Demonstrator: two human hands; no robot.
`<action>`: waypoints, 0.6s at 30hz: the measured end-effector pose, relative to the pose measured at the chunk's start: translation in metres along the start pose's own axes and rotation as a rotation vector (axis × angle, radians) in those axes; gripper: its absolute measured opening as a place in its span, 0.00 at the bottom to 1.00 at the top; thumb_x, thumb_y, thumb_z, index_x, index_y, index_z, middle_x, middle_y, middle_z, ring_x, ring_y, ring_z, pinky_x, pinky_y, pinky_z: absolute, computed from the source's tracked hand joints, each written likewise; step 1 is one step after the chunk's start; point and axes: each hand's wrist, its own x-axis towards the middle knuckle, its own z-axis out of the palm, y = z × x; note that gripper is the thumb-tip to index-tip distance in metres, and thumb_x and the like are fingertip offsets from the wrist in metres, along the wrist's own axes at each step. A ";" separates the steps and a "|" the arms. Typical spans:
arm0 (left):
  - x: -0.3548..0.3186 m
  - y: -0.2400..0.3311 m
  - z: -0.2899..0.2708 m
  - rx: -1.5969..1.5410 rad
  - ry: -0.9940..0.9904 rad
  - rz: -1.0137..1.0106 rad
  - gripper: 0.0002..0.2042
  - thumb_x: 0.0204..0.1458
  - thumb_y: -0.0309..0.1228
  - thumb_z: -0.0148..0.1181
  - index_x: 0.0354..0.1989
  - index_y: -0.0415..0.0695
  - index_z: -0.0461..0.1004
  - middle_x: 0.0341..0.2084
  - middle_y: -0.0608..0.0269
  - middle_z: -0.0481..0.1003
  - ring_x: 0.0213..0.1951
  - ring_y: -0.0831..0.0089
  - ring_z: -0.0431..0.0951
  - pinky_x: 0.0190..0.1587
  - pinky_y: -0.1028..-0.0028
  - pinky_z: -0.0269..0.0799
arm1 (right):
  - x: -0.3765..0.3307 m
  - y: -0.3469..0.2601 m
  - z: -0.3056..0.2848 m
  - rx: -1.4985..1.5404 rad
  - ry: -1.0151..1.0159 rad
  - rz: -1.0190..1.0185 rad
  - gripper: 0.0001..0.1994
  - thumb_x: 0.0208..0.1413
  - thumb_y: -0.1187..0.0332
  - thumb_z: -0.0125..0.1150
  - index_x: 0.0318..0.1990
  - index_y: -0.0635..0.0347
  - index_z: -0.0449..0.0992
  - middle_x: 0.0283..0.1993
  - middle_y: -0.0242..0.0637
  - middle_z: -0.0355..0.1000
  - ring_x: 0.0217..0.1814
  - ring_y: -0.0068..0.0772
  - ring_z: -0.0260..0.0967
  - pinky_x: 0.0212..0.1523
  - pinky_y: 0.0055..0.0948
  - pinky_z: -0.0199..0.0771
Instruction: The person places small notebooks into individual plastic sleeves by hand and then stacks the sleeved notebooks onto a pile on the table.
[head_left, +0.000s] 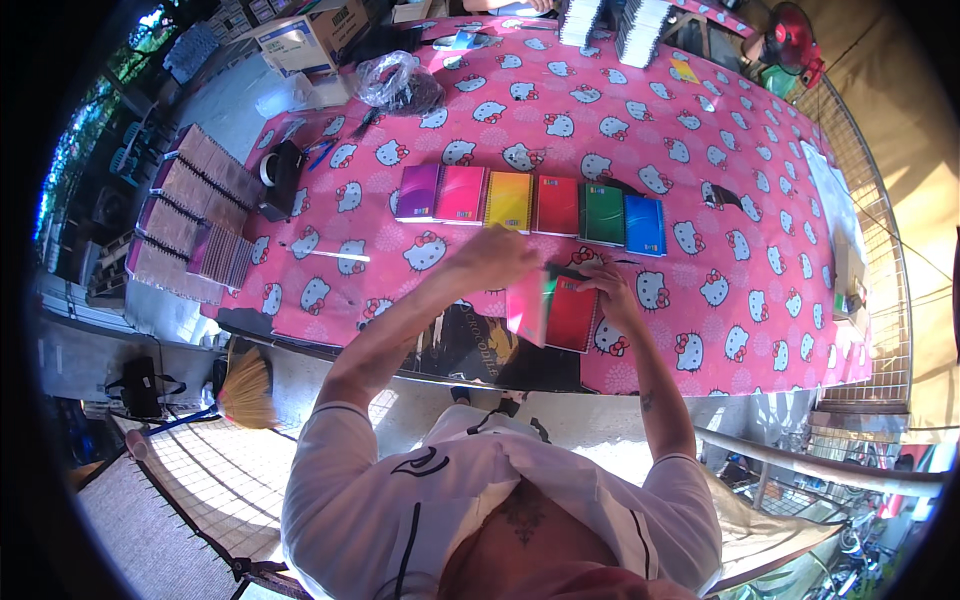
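A row of spiral notebooks lies across the pink tablecloth: purple (417, 190), pink (460, 193), yellow (508, 198), red (557, 203), green (602, 212) and blue (645, 223). Closer to me is a small group of notebooks, with a red notebook (572, 318) in front, a pink notebook (526, 312) tilted and blurred at its left, and a strip of green between them. My right hand (607, 287) grips the top right of this group, fingers bent over the edge. My left hand (505, 256) is just below the yellow notebook, its fingers smeared by motion.
Stacks of spiral notebooks (190, 215) stand at the left table edge, beside a black tape dispenser (282, 180). A plastic bag (398, 82) and cardboard box (312, 38) are at the far left. Across the table, a person's arm (510, 5) shows near white notebook stacks (640, 32).
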 end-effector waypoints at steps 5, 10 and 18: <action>0.035 0.009 0.074 -0.091 0.011 -0.052 0.20 0.61 0.41 0.51 0.31 0.34 0.77 0.25 0.38 0.76 0.32 0.45 0.80 0.38 0.53 0.75 | 0.037 -0.014 -0.006 0.199 -0.061 0.424 0.20 0.48 0.84 0.51 0.48 0.56 0.79 0.52 0.43 0.76 0.62 0.49 0.68 0.69 0.48 0.57; 0.041 -0.074 0.093 0.278 0.737 0.100 0.12 0.57 0.28 0.55 0.47 0.36 0.76 0.41 0.46 0.78 0.42 0.49 0.80 0.43 0.55 0.77 | 0.093 -0.023 0.028 -0.386 0.254 0.091 0.21 0.50 0.76 0.58 0.53 0.53 0.76 0.52 0.36 0.75 0.59 0.38 0.69 0.59 0.42 0.66; -0.030 -0.031 0.019 -0.244 0.627 -0.218 0.14 0.54 0.20 0.55 0.49 0.39 0.74 0.38 0.50 0.77 0.40 0.53 0.80 0.43 0.59 0.78 | 0.062 -0.087 -0.017 -0.429 0.156 -0.023 0.17 0.51 0.72 0.61 0.51 0.53 0.77 0.46 0.30 0.75 0.52 0.34 0.71 0.51 0.39 0.68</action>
